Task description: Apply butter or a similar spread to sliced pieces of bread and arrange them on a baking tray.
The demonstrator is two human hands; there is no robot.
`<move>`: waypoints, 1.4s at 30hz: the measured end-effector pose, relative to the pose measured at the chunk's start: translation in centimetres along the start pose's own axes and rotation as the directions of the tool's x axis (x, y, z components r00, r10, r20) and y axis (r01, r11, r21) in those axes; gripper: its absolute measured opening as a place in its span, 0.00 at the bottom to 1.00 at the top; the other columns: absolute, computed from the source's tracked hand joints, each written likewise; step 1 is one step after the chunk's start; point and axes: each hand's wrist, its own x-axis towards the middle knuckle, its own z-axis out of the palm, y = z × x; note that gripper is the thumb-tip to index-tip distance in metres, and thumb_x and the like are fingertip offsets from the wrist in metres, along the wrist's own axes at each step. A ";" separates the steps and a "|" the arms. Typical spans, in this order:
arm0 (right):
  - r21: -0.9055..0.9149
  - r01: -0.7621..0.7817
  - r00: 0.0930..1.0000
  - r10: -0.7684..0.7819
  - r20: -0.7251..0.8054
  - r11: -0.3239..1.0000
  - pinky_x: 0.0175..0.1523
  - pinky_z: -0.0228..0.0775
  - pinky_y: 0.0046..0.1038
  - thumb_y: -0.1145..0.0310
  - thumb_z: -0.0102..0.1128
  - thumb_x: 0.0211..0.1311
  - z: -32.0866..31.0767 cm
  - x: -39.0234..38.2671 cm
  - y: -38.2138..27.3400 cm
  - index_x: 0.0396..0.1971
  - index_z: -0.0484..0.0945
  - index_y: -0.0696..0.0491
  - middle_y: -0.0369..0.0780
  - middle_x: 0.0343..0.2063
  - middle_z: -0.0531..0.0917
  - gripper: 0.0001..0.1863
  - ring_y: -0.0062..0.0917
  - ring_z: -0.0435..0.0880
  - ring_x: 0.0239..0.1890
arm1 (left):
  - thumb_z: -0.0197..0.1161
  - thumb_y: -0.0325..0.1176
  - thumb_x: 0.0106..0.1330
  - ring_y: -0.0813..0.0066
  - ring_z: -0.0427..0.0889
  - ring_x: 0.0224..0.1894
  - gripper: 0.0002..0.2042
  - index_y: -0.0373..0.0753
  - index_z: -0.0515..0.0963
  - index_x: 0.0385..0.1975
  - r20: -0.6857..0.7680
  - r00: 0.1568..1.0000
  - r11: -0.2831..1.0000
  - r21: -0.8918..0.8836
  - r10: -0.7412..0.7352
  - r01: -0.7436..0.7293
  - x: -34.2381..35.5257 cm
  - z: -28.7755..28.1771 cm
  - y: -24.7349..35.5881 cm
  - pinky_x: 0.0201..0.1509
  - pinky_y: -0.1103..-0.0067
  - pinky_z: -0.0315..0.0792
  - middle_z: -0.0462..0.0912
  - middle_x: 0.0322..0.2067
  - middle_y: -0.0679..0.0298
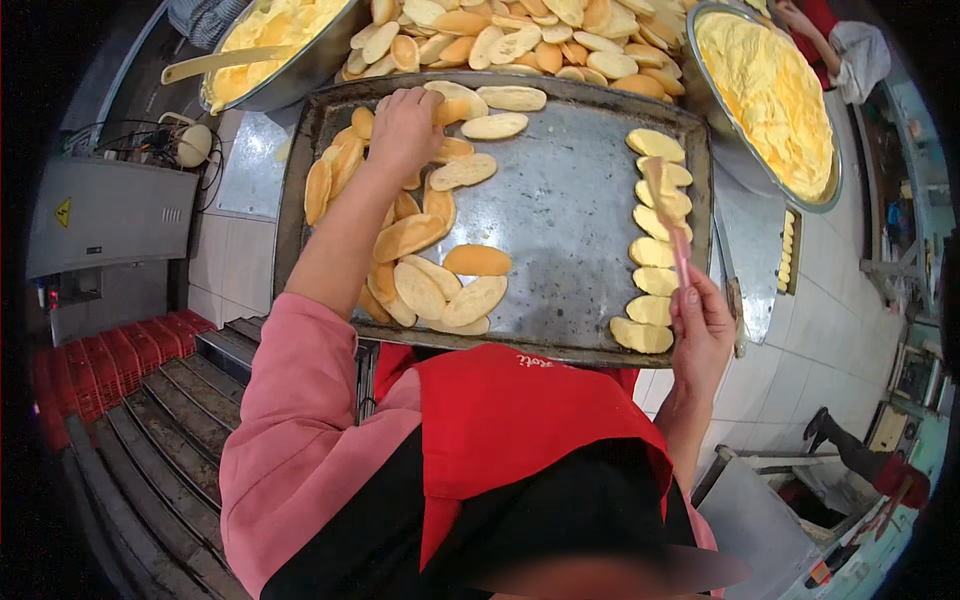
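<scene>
A large dark-rimmed metal tray (570, 200) lies before me. On its left side sit several flat oval bread slices (410, 237), heaped loosely, some crust up and some cut face up. My left hand (405, 135) reaches over the far left of this heap, fingers curled together against a bread slice (452, 111). My right hand (703, 325), at the tray's near right corner, is closed round the handle of a narrow spatula (668, 205), its blade pointing away from me. Beneath the blade runs a column of slices coated with pale yellow cream (653, 253).
Beyond the tray spreads a big pile of bread slices (520, 40). Bowls of yellow cream stand at the far left (275, 45) and far right (765, 100); a pale spatula (225, 62) rests in the left one. A long metal tool (735, 290) lies beside the tray. Another person's hand (800, 20) shows far right.
</scene>
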 end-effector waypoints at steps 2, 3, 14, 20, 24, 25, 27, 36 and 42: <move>-0.003 -0.058 0.998 0.058 0.016 0.998 0.24 0.52 0.12 0.75 0.49 0.60 1.6 -0.2 -0.2 0.45 0.72 0.63 0.32 0.21 0.70 0.13 0.12 0.64 0.21 | 0.62 0.26 0.45 0.63 0.74 0.40 0.14 0.41 0.73 0.34 -0.037 0.996 0.978 -0.198 -0.080 0.071 -0.3 -0.5 0.2 0.44 0.71 0.68 0.74 0.35 0.61; 0.116 -0.069 0.995 0.061 0.078 0.991 0.24 0.52 0.12 0.76 0.49 0.60 2.5 0.1 0.0 0.44 0.72 0.62 0.32 0.21 0.70 0.13 0.12 0.64 0.21 | 0.61 0.24 0.45 0.62 0.74 0.38 0.13 0.40 0.72 0.33 -0.048 0.986 0.914 -0.385 -0.159 0.128 -0.6 -0.9 0.4 0.42 0.71 0.68 0.74 0.34 0.60; 0.270 -0.290 0.910 0.178 0.374 0.918 0.17 0.49 0.11 0.76 0.63 0.48 15.5 5.5 -0.4 0.35 0.73 0.61 0.37 0.24 0.78 0.13 0.08 0.64 0.15 | 0.59 0.19 0.40 0.64 0.70 0.41 0.13 0.42 0.73 0.27 -0.555 0.821 0.860 -0.346 0.136 -0.376 -5.9 -7.1 7.7 0.46 0.69 0.64 0.72 0.37 0.62; 0.348 -0.288 0.921 0.158 0.356 0.892 0.17 0.49 0.11 0.78 0.62 0.48 16.4 4.7 0.2 0.34 0.73 0.62 0.37 0.23 0.78 0.12 0.08 0.67 0.16 | 0.52 0.17 0.54 0.67 0.65 0.53 0.27 0.41 0.53 0.54 -0.090 0.957 -0.168 -0.976 -0.275 -0.140 -8.2 -5.0 8.0 0.56 0.74 0.63 0.59 0.54 0.55; 0.335 -0.337 0.913 0.218 0.345 0.880 0.18 0.49 0.11 0.78 0.61 0.49 16.1 4.1 0.4 0.34 0.73 0.62 0.37 0.23 0.78 0.12 0.08 0.65 0.16 | 0.49 0.18 0.58 0.65 0.66 0.55 0.26 0.42 0.50 0.55 0.115 0.968 -0.430 -0.903 -0.224 0.008 -7.7 -4.9 8.1 0.56 0.72 0.63 0.63 0.53 0.54; 0.348 -0.349 0.910 0.226 0.348 0.870 0.18 0.49 0.11 0.78 0.60 0.50 16.0 4.0 0.6 0.36 0.73 0.61 0.36 0.23 0.77 0.12 0.08 0.64 0.15 | 0.48 0.20 0.59 0.64 0.67 0.55 0.26 0.42 0.49 0.56 0.110 0.978 -0.403 -0.915 -0.175 0.031 -7.5 -4.8 8.1 0.57 0.70 0.64 0.64 0.53 0.53; 0.359 -0.357 0.909 0.231 0.348 0.862 0.18 0.49 0.12 0.79 0.59 0.51 15.7 3.9 0.8 0.38 0.73 0.61 0.35 0.24 0.77 0.13 0.08 0.63 0.15 | 0.47 0.22 0.61 0.64 0.68 0.54 0.24 0.42 0.50 0.56 0.178 0.963 -0.505 -0.862 -0.203 0.053 -7.0 -5.1 8.4 0.56 0.70 0.65 0.66 0.52 0.53; -0.115 0.529 0.808 -0.458 0.372 0.841 0.24 0.59 0.18 0.82 0.55 0.51 12.8 3.4 2.1 0.41 0.77 0.53 0.35 0.21 0.74 0.16 0.15 0.67 0.21 | 0.45 0.28 0.65 0.67 0.73 0.50 0.17 0.36 0.56 0.54 0.398 0.914 -0.810 -0.559 -0.075 0.177 -6.0 -6.1 7.6 0.51 0.72 0.72 0.68 0.49 0.56; -0.423 0.618 0.780 -0.451 0.434 0.662 0.25 0.63 0.23 0.83 0.57 0.44 8.2 2.8 -1.0 0.36 0.79 0.51 0.39 0.19 0.73 0.17 0.27 0.71 0.19 | 0.46 0.31 0.66 0.70 0.74 0.48 0.17 0.36 0.57 0.54 0.435 0.892 -0.829 -0.539 -0.122 0.149 -6.3 -5.2 6.1 0.50 0.74 0.73 0.70 0.48 0.58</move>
